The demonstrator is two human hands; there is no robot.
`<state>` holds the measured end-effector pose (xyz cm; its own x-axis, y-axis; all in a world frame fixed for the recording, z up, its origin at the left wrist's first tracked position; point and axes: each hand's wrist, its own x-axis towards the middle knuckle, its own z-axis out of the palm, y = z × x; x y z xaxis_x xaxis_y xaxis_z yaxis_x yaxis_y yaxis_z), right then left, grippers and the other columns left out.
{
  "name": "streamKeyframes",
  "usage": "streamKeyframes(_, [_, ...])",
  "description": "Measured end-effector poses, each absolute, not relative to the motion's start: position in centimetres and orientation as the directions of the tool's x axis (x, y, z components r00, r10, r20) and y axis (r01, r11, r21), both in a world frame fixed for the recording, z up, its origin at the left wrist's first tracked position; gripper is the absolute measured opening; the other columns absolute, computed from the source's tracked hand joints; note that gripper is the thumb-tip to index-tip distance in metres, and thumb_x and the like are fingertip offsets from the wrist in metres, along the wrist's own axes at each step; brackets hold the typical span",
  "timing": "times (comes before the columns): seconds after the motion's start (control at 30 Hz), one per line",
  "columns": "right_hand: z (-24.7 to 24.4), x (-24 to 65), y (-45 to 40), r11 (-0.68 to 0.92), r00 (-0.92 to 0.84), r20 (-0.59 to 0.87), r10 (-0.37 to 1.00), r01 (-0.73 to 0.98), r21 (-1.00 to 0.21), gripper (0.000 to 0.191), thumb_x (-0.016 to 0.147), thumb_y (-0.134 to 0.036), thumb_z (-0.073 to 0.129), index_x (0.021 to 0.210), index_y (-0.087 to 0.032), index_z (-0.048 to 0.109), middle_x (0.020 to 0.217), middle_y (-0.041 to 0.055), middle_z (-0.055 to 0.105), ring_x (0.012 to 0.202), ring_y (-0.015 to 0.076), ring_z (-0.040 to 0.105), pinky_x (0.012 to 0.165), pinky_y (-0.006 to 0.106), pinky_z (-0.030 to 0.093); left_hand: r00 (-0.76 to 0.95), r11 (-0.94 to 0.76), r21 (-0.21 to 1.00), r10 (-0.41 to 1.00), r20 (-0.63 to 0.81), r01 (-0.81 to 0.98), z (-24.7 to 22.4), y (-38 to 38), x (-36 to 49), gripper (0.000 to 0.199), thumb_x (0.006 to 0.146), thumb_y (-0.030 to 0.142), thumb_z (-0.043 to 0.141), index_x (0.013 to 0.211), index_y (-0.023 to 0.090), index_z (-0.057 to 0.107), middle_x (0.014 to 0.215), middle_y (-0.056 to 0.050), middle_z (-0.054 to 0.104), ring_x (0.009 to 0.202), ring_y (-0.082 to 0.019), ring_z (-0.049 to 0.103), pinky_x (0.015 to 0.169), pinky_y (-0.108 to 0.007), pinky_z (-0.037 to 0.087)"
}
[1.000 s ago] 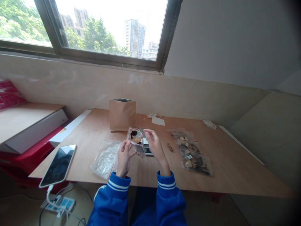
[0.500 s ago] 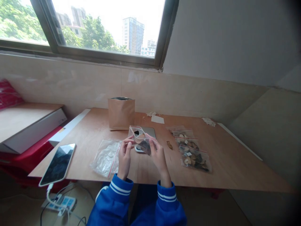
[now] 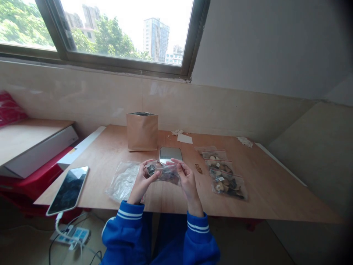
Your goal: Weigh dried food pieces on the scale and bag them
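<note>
Between my two hands is a clear zip bag [image 3: 168, 176] with dark and brown dried pieces inside. My left hand [image 3: 143, 180] is closed on its left end, thumb on the front. At the right end my right hand [image 3: 186, 179] pinches the bag's upper edge. Just behind the bag lies a flat kitchen scale [image 3: 171, 153], its near part hidden. Left of my left hand rests a pile of clear plastic bags [image 3: 121, 182]. Several filled zip bags [image 3: 227, 186] overlap to the right, and a single brown dried piece [image 3: 198, 168] lies beside them.
A brown kraft pouch [image 3: 142, 132] stands upright with its top open at the back. A phone [image 3: 68, 190] with a charging cable sits at the table's left front edge. A white card [image 3: 184, 138] and paper scraps [image 3: 245, 142] lie toward the wall.
The bag has gone from standing with its mouth spread to being stretched lengthwise between my hands, a little lower. My left hand has shifted left, and more of the scale shows.
</note>
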<state>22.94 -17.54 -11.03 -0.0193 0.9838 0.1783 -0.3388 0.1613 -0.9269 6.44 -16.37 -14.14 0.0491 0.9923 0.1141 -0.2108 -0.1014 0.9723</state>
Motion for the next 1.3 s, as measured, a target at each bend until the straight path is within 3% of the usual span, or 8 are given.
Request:
streamKeyframes(0.23, [-11.7, 23.1, -16.8, 0.266, 0.163, 0.244, 0.956, -0.134, -0.955, 0.046, 0.09, -0.055, 0.05, 0.115, -0.02, 0.068, 0.109, 0.0097, 0.073, 0.099, 0.0244, 0.069, 0.09, 0.038, 0.054, -0.1, -0.243, 0.952, 0.969, 0.227, -0.187, -14.1, -16.6, 6.2, 0.045, 0.076, 0.035, 0.074, 0.116, 0.023, 0.055, 0.11, -0.004, 0.067, 0.099, -0.018, 0.065, 0.085, -0.029, 0.053])
streamKeyframes(0.43, [-12.2, 23.4, -16.6, 0.308, 0.304, 0.281, 0.91, -0.042, -0.951, 0.052, 0.094, -0.056, 0.041, 0.119, -0.017, 0.066, 0.102, 0.0107, 0.075, 0.091, 0.0243, 0.071, 0.085, 0.038, 0.055, -0.013, -0.231, 0.952, 0.972, 0.233, -0.202, -14.1, -16.5, 6.1, 0.033, 0.085, 0.042, 0.062, 0.107, 0.019, 0.069, 0.109, -0.006, 0.071, 0.106, -0.023, 0.064, 0.094, -0.033, 0.05])
streamKeyframes(0.63, [-12.4, 23.6, -16.6, 0.325, 0.25, 0.319, 0.914, 0.016, -0.945, 0.052, 0.094, -0.056, 0.04, 0.117, -0.019, 0.068, 0.111, 0.0105, 0.072, 0.104, 0.0247, 0.067, 0.096, 0.039, 0.05, -0.1, -0.25, 0.958, 0.966, 0.238, -0.138, -13.7, -16.4, 6.5, 0.034, 0.09, 0.042, 0.054, 0.109, 0.019, 0.071, 0.11, -0.006, 0.072, 0.106, -0.023, 0.063, 0.093, -0.034, 0.048])
streamKeyframes(0.77, [-12.5, 23.0, -16.7, 0.314, 0.164, 0.316, 0.934, 0.04, -0.949, 0.051, 0.093, -0.056, 0.043, 0.122, -0.021, 0.065, 0.124, 0.0091, 0.066, 0.118, 0.0249, 0.06, 0.103, 0.04, 0.044, -0.057, -0.365, 0.923, 0.926, 0.374, 0.124, -12.7, -16.9, 7.6, 0.028, 0.088, 0.04, 0.057, 0.103, 0.023, 0.074, 0.111, -0.006, 0.071, 0.108, -0.023, 0.062, 0.098, -0.035, 0.044])
streamKeyframes(0.87, [-12.4, 22.8, -16.8, 0.34, 0.154, 0.35, 0.924, 0.087, -0.936, 0.049, 0.093, -0.054, 0.045, 0.126, -0.023, 0.063, 0.129, 0.0074, 0.063, 0.123, 0.0244, 0.056, 0.106, 0.04, 0.041, -0.055, -0.418, 0.89, 0.899, 0.434, 0.181, -11.9, -17.5, 8.4, 0.025, 0.088, 0.039, 0.058, 0.103, 0.026, 0.074, 0.112, -0.005, 0.07, 0.108, -0.023, 0.062, 0.097, -0.033, 0.044])
streamKeyframes(1.0, [-12.4, 23.6, -16.9, 0.343, 0.34, 0.373, 0.864, 0.147, -0.928, 0.052, 0.094, -0.058, 0.039, 0.109, -0.02, 0.071, 0.113, 0.0093, 0.071, 0.109, 0.0251, 0.063, 0.099, 0.039, 0.045, -0.32, -0.305, 0.949, 0.894, 0.314, 0.082, -11.3, -17.6, 8.3, 0.029, 0.089, 0.045, 0.055, 0.093, 0.022, 0.072, 0.091, -0.002, 0.073, 0.09, -0.02, 0.065, 0.081, -0.028, 0.049])
streamKeyframes(1.13, [-12.6, 24.1, -16.9, 0.323, 0.43, 0.356, 0.83, 0.151, -0.934, 0.055, 0.09, -0.063, 0.041, 0.089, -0.017, 0.072, 0.093, 0.0099, 0.074, 0.09, 0.0241, 0.066, 0.085, 0.034, 0.049, -0.283, -0.319, 0.947, 0.912, 0.296, -0.036, -10.8, -17.3, 8.4, 0.033, 0.089, 0.049, 0.053, 0.086, 0.02, 0.068, 0.081, -0.002, 0.072, 0.079, -0.018, 0.066, 0.075, -0.027, 0.05])
streamKeyframes(1.3, [-12.7, 24.2, -16.9, 0.315, 0.44, 0.334, 0.834, 0.119, -0.942, 0.049, 0.086, -0.062, 0.05, 0.079, -0.018, 0.068, 0.078, 0.0062, 0.072, 0.074, 0.0206, 0.065, 0.071, 0.031, 0.05, -0.319, -0.289, 0.957, 0.91, 0.265, -0.03, -10.8, -17.3, 9.1, 0.032, 0.089, 0.05, 0.053, 0.09, 0.02, 0.067, 0.075, -0.001, 0.072, 0.068, -0.016, 0.067, 0.067, -0.025, 0.05])
